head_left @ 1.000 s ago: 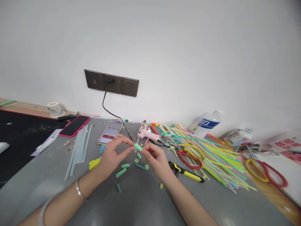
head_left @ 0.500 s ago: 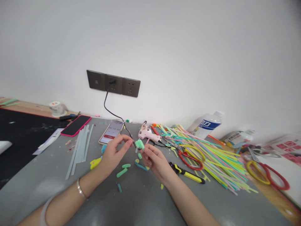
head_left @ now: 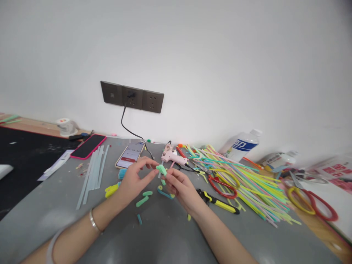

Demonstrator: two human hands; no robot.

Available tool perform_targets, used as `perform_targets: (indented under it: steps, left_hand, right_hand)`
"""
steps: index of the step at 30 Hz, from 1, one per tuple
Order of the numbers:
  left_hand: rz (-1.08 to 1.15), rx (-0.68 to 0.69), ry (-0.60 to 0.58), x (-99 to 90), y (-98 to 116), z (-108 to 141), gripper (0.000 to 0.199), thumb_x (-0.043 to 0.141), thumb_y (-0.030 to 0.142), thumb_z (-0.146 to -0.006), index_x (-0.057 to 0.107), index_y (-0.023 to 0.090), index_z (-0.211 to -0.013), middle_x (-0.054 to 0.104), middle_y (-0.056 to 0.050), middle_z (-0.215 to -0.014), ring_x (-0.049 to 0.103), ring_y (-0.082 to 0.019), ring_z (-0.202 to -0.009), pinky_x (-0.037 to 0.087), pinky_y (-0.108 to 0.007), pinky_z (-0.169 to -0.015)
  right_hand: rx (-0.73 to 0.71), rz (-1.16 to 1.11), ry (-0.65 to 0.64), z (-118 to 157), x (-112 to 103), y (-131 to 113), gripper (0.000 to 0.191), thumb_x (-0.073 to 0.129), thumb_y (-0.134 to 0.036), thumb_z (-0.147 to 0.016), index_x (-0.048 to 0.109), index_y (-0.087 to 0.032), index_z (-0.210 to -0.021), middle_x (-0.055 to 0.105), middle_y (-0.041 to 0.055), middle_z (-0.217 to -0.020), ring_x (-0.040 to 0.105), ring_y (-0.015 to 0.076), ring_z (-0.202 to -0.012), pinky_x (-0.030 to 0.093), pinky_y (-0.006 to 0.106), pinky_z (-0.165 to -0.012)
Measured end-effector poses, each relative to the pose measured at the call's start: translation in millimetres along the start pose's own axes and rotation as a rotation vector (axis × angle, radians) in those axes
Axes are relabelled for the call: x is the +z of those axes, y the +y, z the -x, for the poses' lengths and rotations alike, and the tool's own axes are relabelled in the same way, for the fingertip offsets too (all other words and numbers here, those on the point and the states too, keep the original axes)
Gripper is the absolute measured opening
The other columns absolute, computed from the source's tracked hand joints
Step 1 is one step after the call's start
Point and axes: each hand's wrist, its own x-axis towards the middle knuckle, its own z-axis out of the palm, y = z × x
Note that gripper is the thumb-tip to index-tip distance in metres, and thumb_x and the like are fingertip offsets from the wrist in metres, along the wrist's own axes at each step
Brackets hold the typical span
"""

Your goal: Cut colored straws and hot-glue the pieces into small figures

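A small mint-green bundle of bent pipe cleaner (head_left: 161,169) is held up between my two hands, above the grey table. My right hand (head_left: 180,185) pinches its right end between thumb and fingertips. From the other side, my left hand (head_left: 139,178) has thumb and forefinger closed on the left end. Below lie loose green pipe cleaner pieces (head_left: 142,201), a short blue piece (head_left: 139,219) and a blue strip with curled yellow ends (head_left: 165,193). Just behind my hands rests a pink glue gun (head_left: 173,157). Beside my left wrist is a yellow fuzzy piece (head_left: 111,190).
Pipe cleaners (head_left: 247,183) spread across the right, with red-and-yellow scissors (head_left: 224,189) and a yellow-black cutter (head_left: 222,205). Glue sticks (head_left: 93,176), a timer phone (head_left: 129,156) and a pink-cased phone (head_left: 88,146) lie left. A white bottle (head_left: 242,145) leans at the wall.
My left thumb and forefinger have moved right and closed on the green bundle, where a gap stood before. The bundle has tilted and shifted slightly left in my right hand.
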Motion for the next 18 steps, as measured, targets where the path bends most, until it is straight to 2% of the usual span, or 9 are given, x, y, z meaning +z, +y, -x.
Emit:
perform_targets:
  steps: [8,18]
  left_hand:
    - [0.000,0.017,-0.001,0.1,2.0,-1.3,0.007,0.059,0.024,-0.083,0.063,0.020,-0.079,0.064,0.000,-0.075,0.056,-0.017,-0.074,0.042,-0.027,-0.068]
    - [0.071,-0.079,-0.025,0.3,-1.3,-1.1,0.011,0.063,0.028,-0.081,0.063,0.019,-0.075,0.064,0.000,-0.073,0.054,-0.016,-0.071,0.041,-0.027,-0.067]
  right_hand:
    - [-0.009,0.046,0.014,-1.3,-1.6,3.9,0.038,0.077,-0.052,-0.076,0.058,-0.018,-0.074,0.038,-0.0088,-0.055,0.024,0.0061,-0.048,0.014,0.023,-0.047]
    - [-0.010,0.073,0.007,-1.8,-1.7,4.4,0.040,0.072,-0.054,-0.079,0.059,-0.017,-0.074,0.038,-0.0083,-0.054,0.024,0.0060,-0.048,0.014,0.023,-0.047]
